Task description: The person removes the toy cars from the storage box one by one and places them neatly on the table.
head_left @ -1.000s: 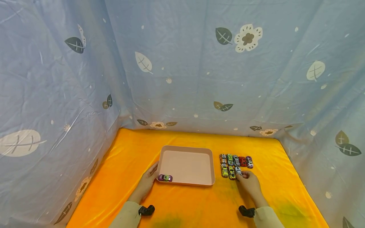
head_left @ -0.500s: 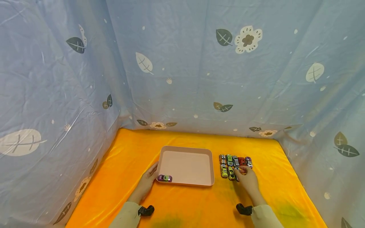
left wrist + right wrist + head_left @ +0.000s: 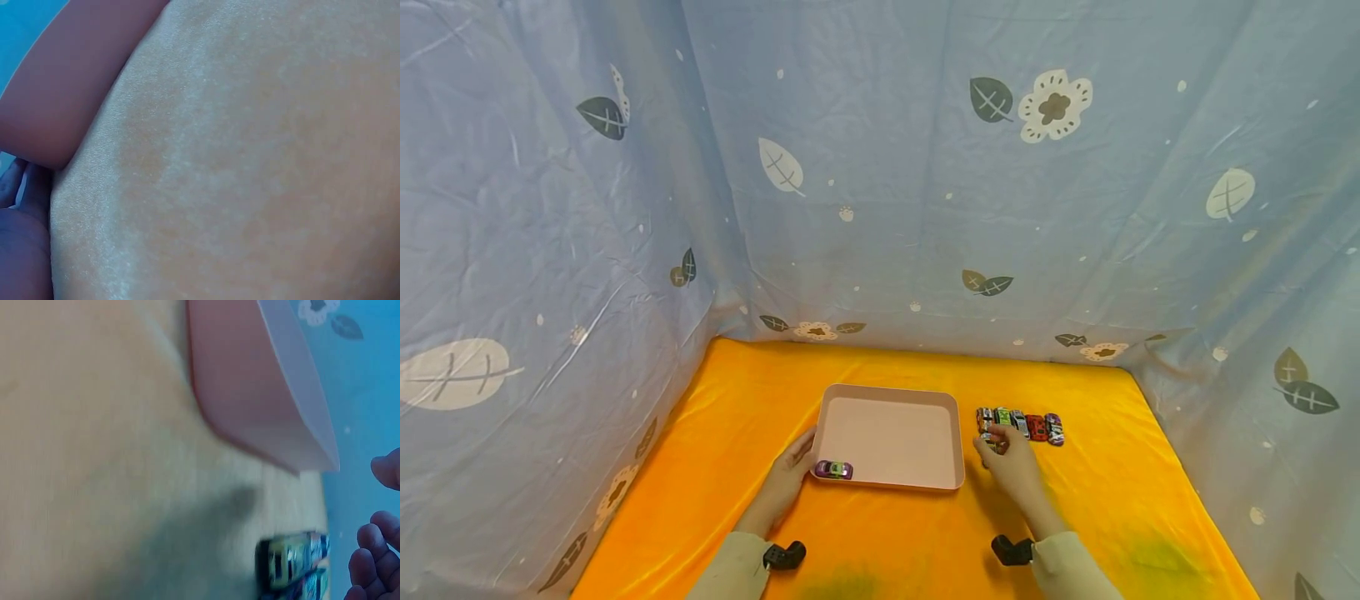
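Note:
At the left side of a shallow pink tray [image 3: 891, 437], my left hand [image 3: 786, 479] rests its fingers against the outer wall near the front corner. A purple and green toy car [image 3: 833, 470] lies inside that corner. My right hand [image 3: 1011, 467] is just right of the tray, over the front row of toy cars. In the right wrist view its thumb and fingers [image 3: 372, 556] are apart, with nothing visible between them. A yellow toy car [image 3: 290, 556] is below the fingertips. The hand hides most of the front row in the head view.
Behind the right hand a row of toy cars includes a red car [image 3: 1037, 427] and a purple and white car [image 3: 1055, 429]. An orange cloth [image 3: 880, 542] covers the table. Blue patterned curtains [image 3: 880, 208] enclose the back and sides.
My right hand has moved left from the right end of the front row to the yellow car beside the tray. The left hand, the tray and the purple car have stayed in place.

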{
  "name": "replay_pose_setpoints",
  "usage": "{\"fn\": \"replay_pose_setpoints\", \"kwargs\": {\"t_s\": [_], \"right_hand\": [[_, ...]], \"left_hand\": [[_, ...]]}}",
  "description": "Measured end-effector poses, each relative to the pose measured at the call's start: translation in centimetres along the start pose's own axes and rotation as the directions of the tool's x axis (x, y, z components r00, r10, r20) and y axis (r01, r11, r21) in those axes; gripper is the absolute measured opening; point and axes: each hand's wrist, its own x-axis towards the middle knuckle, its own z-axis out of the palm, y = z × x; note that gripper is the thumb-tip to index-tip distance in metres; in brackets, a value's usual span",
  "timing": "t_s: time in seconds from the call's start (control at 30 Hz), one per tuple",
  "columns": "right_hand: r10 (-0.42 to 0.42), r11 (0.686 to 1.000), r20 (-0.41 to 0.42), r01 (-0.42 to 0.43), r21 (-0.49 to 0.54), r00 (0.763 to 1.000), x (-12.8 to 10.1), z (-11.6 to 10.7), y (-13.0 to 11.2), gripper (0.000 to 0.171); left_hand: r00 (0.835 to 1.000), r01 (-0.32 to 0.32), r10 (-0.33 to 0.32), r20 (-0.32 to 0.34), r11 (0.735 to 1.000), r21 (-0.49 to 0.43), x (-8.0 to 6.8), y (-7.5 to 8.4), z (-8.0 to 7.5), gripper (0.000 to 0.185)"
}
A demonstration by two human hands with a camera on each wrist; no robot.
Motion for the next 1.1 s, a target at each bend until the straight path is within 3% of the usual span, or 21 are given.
{"fn": "replay_pose_setpoints", "kwargs": {"t_s": [0.3, 0.57, 1.1], "right_hand": [[-0.124, 0.992, 0.042, 0.123, 0.037, 0.991, -0.3, 2.9, -2.4, 0.042], [-0.164, 0.984, 0.091, 0.155, 0.092, 0.982, -0.8, 5.2, -4.0, 0.041], [-0.239, 0.970, 0.176, 0.227, 0.085, 0.955, -1.5, 8.7, -5.7, 0.042]], "left_hand": [[1.000, 0.006, -0.005, 0.017, 0.999, -0.034, -0.6, 1.8, 0.1, 0.051], [1.000, 0.002, -0.002, -0.002, 1.000, -0.010, 0.1, -0.1, -0.2, 0.052], [1.000, -0.009, 0.009, 0.016, 1.000, -0.017, 0.0, -0.1, -0.1, 0.051]]}}
